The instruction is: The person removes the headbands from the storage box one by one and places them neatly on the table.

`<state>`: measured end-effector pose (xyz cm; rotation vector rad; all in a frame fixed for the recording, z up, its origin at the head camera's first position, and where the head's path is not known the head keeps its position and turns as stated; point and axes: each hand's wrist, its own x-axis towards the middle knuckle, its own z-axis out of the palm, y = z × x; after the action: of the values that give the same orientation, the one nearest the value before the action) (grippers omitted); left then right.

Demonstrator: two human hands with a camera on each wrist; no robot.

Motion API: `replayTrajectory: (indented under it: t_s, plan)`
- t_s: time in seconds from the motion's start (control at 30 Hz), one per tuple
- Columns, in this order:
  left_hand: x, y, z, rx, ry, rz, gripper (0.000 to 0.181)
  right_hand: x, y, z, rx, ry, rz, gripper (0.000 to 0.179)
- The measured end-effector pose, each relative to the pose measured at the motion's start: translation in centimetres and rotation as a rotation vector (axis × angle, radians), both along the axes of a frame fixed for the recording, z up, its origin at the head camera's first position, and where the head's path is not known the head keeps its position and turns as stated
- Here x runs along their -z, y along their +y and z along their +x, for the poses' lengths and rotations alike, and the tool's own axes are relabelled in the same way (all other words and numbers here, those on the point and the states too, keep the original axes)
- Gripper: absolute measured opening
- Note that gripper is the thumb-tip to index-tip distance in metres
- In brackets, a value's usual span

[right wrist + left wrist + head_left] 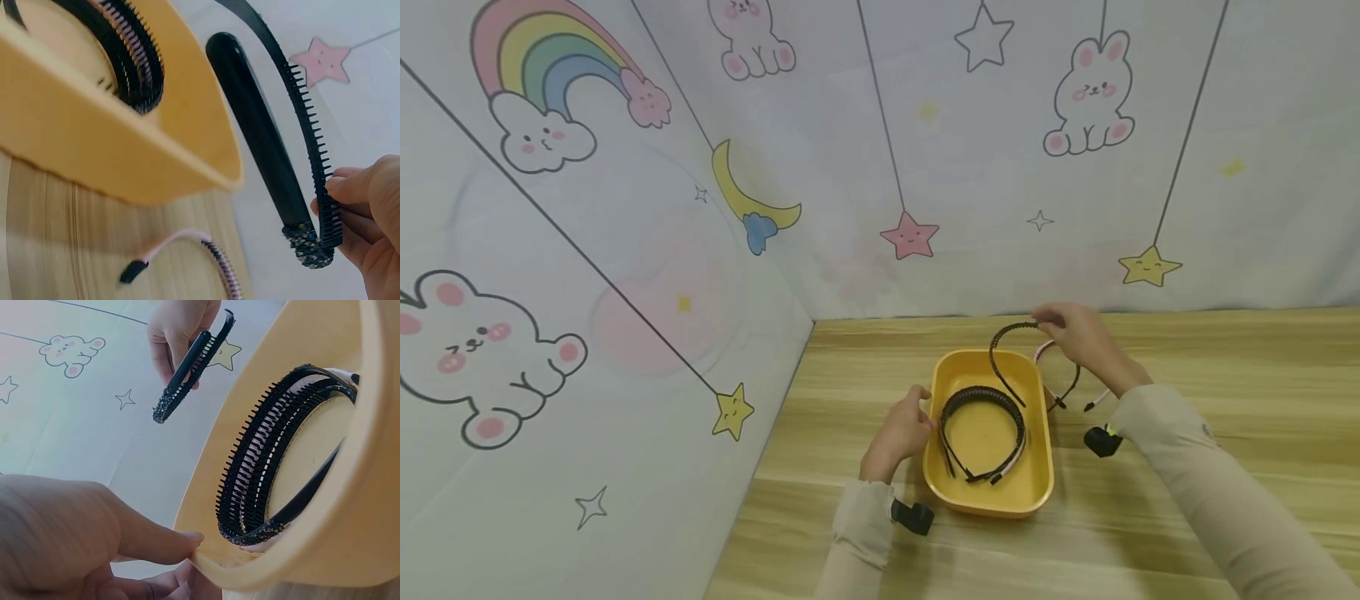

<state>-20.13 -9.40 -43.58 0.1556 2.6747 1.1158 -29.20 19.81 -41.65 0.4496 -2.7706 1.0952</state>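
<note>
My right hand [1082, 337] pinches a black toothed headband [259, 134] with a glittery, beaded section at its crown. The headband is held up over the far right corner of a yellow plastic bin [1047, 492], its ends pointing down and toward the bin. My left hand [904, 429] grips the bin's left rim, thumb [169, 544] on top and the other fingers underneath outside. Several black and pink toothed headbands [250, 456] lie nested in a ring inside the bin. A pink headband [222, 259] with black tips rests on the table just right of the bin.
The wood-grain table [827, 400] meets a white fabric backdrop [820, 167] printed with bunnies and stars at the back and left. Dark wrist cameras [913, 517] sit on both sleeves.
</note>
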Motion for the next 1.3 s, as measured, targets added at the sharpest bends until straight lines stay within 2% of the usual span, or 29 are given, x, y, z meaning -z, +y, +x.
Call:
replayTrajectory:
  t_s: [0.3,0.53,0.8,1.3]
  plan:
    - [-0.1,0.0,0.0,-0.001,-0.014,0.009,0.042,1.0,2.3,-0.4,0.040,0.066,0.009,0.023]
    - [-0.1,-0.1,0.0,0.000,-0.016,0.003,0.042,1.8,4.1,-0.5,0.055,0.067,0.010,0.024]
    - [0.0,-0.1,-0.1,-0.006,-0.032,0.008,0.043,3.1,6.3,-0.7,0.083,0.113,0.023,0.022]
    - [-0.1,-0.1,-0.1,0.005,-0.017,0.010,0.042,5.2,10.9,-0.1,0.163,0.049,0.034,0.025]
